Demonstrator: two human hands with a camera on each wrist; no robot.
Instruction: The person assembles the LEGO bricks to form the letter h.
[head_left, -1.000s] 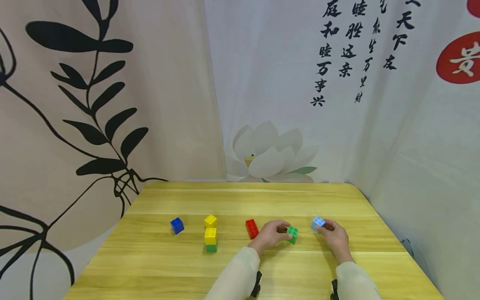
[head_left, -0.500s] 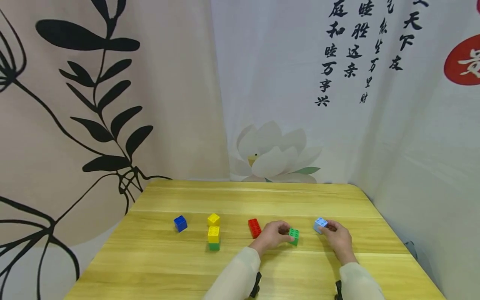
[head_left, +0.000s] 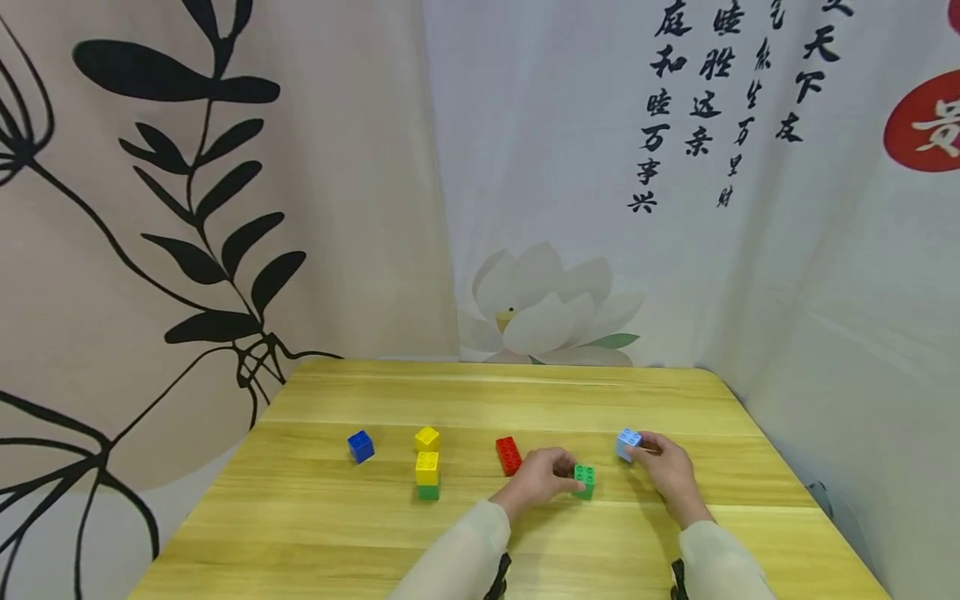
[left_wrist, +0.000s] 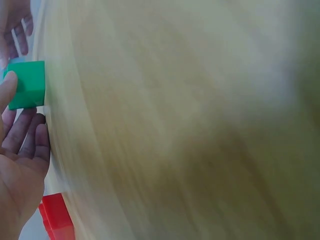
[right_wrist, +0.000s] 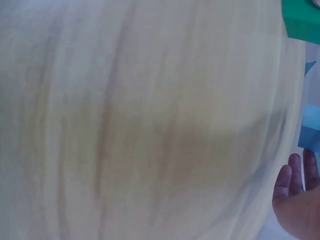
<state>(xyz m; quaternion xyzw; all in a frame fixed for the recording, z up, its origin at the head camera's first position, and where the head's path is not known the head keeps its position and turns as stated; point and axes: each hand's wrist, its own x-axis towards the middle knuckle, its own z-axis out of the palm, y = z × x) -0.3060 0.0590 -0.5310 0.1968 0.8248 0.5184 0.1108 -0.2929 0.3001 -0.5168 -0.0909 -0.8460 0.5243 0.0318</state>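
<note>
My left hand (head_left: 542, 479) pinches a green toy building block (head_left: 584, 482) between thumb and fingers; in the left wrist view the thumb lies across the face of the green block (left_wrist: 29, 84). To its right, my right hand (head_left: 669, 472) pinches a light blue block (head_left: 627, 444) by its right side. In the right wrist view only part of the light blue block (right_wrist: 311, 127) shows, at the right edge above the fingers. The two held blocks are apart. A red block (head_left: 508, 456) lies on the table just left of my left hand.
On the wooden table (head_left: 300, 533), a yellow block (head_left: 427, 468) sits on top of a green block (head_left: 428, 492). Another yellow block (head_left: 427, 439) stands right behind them. Further left is a dark blue block (head_left: 361, 447). A printed curtain (head_left: 360, 208) hangs behind the table.
Over the last half second the light blue block and my right hand have shifted left. My left hand has brought the green block slightly nearer to me. The other blocks stay put.
</note>
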